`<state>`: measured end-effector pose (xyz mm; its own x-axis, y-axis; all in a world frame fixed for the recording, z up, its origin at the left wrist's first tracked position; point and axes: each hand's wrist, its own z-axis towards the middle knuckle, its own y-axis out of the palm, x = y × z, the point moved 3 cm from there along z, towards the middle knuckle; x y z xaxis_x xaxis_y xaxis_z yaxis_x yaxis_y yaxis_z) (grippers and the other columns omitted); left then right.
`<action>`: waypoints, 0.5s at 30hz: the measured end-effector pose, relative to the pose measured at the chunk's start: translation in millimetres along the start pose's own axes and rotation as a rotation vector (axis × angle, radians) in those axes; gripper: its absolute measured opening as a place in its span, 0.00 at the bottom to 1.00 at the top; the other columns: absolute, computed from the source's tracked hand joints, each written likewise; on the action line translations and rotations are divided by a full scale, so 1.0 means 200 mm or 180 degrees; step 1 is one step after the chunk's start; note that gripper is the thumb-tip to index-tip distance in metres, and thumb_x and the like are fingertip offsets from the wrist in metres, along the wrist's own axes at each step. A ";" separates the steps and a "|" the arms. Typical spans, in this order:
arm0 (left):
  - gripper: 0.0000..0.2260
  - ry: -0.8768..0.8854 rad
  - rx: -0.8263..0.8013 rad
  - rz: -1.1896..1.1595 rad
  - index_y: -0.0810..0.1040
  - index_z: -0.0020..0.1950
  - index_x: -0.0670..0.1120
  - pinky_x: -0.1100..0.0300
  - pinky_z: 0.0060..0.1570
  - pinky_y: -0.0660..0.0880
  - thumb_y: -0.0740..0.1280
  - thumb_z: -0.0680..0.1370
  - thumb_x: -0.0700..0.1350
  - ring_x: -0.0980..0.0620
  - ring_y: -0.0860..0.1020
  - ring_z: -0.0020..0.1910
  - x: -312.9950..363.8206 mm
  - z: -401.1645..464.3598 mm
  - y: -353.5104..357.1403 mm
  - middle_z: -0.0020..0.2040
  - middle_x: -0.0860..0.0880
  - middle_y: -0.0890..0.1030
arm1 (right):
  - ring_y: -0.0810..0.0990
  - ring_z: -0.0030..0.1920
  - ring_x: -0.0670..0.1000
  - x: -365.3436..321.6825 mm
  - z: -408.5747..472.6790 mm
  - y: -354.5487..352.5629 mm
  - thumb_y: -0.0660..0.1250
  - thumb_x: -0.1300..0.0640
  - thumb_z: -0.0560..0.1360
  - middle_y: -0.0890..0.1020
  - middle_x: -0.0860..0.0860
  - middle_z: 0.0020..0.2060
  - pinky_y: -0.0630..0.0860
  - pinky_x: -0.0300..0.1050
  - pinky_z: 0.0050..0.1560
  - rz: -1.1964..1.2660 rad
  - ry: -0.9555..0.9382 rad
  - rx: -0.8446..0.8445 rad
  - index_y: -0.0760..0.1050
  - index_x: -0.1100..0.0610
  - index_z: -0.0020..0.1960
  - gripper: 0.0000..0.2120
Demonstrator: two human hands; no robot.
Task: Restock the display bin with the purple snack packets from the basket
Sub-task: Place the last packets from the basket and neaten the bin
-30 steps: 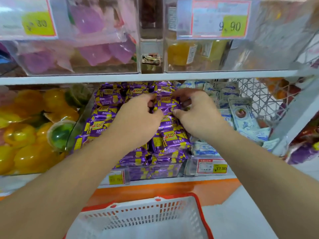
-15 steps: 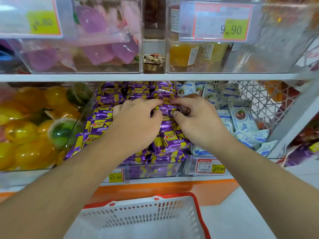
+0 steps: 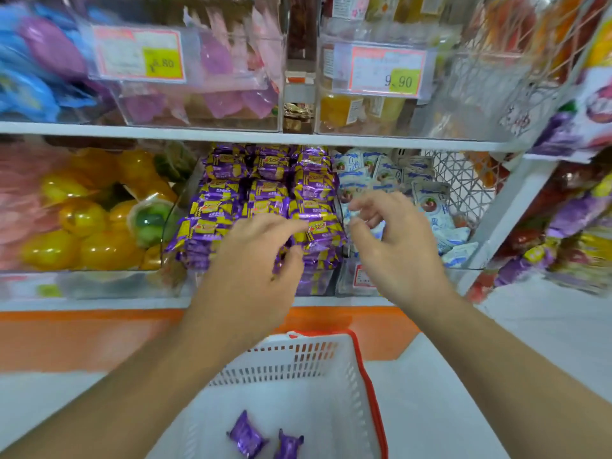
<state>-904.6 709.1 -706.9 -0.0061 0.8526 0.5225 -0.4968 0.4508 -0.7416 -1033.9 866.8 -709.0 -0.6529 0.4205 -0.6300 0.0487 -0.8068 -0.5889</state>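
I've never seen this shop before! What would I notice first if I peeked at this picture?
First, the shiny purple snack packets piled in the clear display bin on the middle shelf. Just in front of them hover two empty hands, the left hand and the right hand, fingers loosely curled. Below sits a white basket with a red rim, two purple packets lying inside.

I see a shop, in the snack or sweets section. White shelves (image 3: 231, 135) carry clear plastic bins (image 3: 198, 104) full of wrapped goods, and each bin has a price tag (image 3: 385, 71) on its front, one reading 9.90. One bin holds purple snack packets (image 3: 265, 193), the next white packets (image 3: 430, 207). Below stands a white shopping basket (image 3: 298, 366) with a red rim.
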 end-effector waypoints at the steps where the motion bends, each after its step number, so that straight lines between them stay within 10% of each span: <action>1: 0.16 0.0063 0.0014 -0.0070 0.81 0.66 0.52 0.63 0.64 0.65 0.61 0.80 0.49 0.53 0.74 0.62 0.01 -0.08 0.02 0.60 0.54 0.79 | 0.76 0.45 0.41 -0.01 -0.07 0.00 0.69 0.60 0.75 0.78 0.48 0.43 0.66 0.27 0.48 -0.0017 -0.0030 -0.0026 0.80 0.51 0.50 0.06; 7: 0.18 -0.0132 -0.0885 -0.0093 0.79 0.67 0.51 0.55 0.66 0.71 0.59 0.82 0.53 0.53 0.75 0.63 -0.16 -0.52 0.35 0.62 0.54 0.77 | 0.76 0.44 0.45 0.17 -0.59 0.17 0.65 0.54 0.75 0.76 0.47 0.44 0.75 0.43 0.50 -0.0286 0.0149 -0.0691 0.79 0.50 0.50 0.06; 11: 0.22 -0.0835 -0.1801 0.0092 0.72 0.76 0.52 0.53 0.72 0.68 0.60 0.84 0.58 0.51 0.71 0.71 -0.37 -0.77 0.60 0.72 0.55 0.72 | 0.76 0.63 0.55 0.45 -0.92 0.31 0.65 0.50 0.79 0.75 0.50 0.61 0.77 0.52 0.61 -0.0816 0.0908 -0.1359 0.76 0.50 0.66 0.16; 15: 0.28 -0.1311 -0.2431 0.0176 0.66 0.79 0.55 0.50 0.74 0.65 0.56 0.82 0.66 0.50 0.65 0.75 -0.52 -0.97 0.82 0.78 0.55 0.65 | 0.51 0.81 0.56 0.66 -1.14 0.41 0.62 0.40 0.80 0.49 0.46 0.82 0.68 0.59 0.75 -0.1259 0.1641 -0.1813 0.56 0.43 0.82 0.33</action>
<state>-817.6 745.5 -964.5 -0.4000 0.7816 0.4786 0.2308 0.5913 -0.7727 -943.3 950.2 -955.3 -0.2841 0.8736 -0.3951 0.3516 -0.2884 -0.8906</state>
